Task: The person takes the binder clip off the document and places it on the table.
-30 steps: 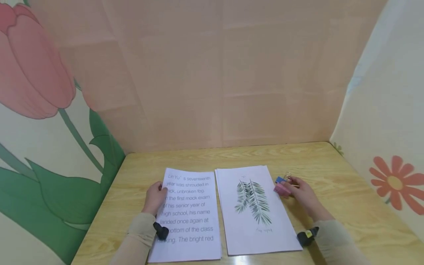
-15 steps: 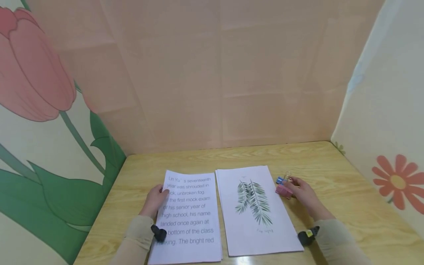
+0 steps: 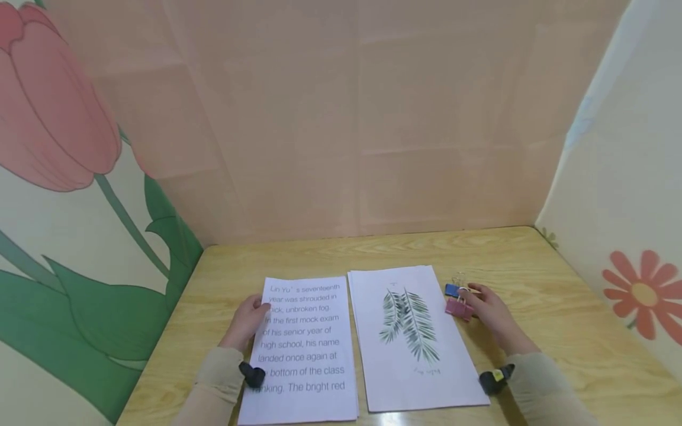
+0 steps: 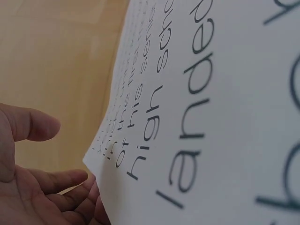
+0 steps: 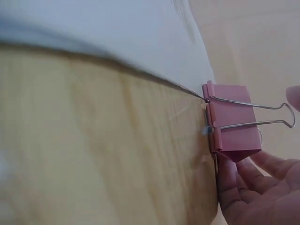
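My left hand (image 3: 246,322) is at the left edge of a stack of printed text sheets (image 3: 311,378). In the left wrist view its thumb (image 4: 44,125) stands apart from the paper, and the loosely bent fingers reach to its edge. To the right lies a second stack with a palm-leaf print (image 3: 415,378). My right hand (image 3: 487,310) is beside a pink binder clip (image 5: 234,117), whose mouth is right at that stack's right edge. Its thumb is away from the wire handle; fingers rest behind the clip. A blue binder clip (image 3: 452,290) lies just beyond the pink one.
The wooden table (image 3: 405,245) ends at a pinkish backdrop (image 3: 357,118). A tulip-printed wall (image 3: 69,118) stands at the left and a flower-printed one (image 3: 639,207) at the right. A narrow strip of table separates the two stacks.
My right fingers have loosened from the pink clip, which has turned so that its wire handle shows. The text stack's raised top left corner has flattened; my left hand has shifted slightly outward.
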Available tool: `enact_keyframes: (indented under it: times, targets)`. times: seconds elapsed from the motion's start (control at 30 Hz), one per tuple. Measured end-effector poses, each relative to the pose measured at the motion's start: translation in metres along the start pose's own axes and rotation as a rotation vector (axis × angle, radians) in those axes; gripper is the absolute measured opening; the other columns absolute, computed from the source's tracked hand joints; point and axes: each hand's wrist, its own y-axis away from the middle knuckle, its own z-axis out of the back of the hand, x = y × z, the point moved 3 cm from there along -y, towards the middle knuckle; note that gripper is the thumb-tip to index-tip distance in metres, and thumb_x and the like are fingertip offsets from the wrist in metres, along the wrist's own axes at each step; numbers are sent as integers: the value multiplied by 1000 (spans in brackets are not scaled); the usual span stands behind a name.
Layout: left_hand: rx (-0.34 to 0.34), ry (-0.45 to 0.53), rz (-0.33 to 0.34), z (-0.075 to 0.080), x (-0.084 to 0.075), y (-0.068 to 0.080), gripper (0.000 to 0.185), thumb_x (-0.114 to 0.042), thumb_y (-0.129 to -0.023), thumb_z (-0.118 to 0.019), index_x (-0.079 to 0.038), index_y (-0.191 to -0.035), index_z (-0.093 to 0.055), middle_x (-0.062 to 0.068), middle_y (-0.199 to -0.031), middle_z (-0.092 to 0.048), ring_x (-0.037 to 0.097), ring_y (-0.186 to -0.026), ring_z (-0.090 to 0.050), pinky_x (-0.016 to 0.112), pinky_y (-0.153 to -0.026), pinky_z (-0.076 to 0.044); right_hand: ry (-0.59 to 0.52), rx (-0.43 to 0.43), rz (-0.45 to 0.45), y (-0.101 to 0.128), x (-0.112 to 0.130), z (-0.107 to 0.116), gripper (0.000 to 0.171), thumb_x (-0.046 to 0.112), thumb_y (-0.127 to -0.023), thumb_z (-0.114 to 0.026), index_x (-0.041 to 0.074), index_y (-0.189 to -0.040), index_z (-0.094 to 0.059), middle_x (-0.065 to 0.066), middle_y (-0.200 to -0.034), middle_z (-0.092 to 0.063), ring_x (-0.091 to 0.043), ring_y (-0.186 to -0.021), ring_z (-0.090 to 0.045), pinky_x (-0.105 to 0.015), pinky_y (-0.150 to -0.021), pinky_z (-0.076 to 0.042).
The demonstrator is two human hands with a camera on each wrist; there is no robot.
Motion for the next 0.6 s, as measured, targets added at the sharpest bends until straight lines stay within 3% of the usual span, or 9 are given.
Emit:
enact_keyframes:
  times: [0.6]
  targets:
    - [25, 8, -15, -7, -5, 1, 59, -24, -106, -51, 2, -156, -33, 27, -153, -40, 45, -140, -41, 61, -115, -30, 11, 2, -24, 2, -2, 6, 80, 47, -108, -45, -7, -159, -16, -38, -159, -21, -54, -146, -23, -66, -117, -22]
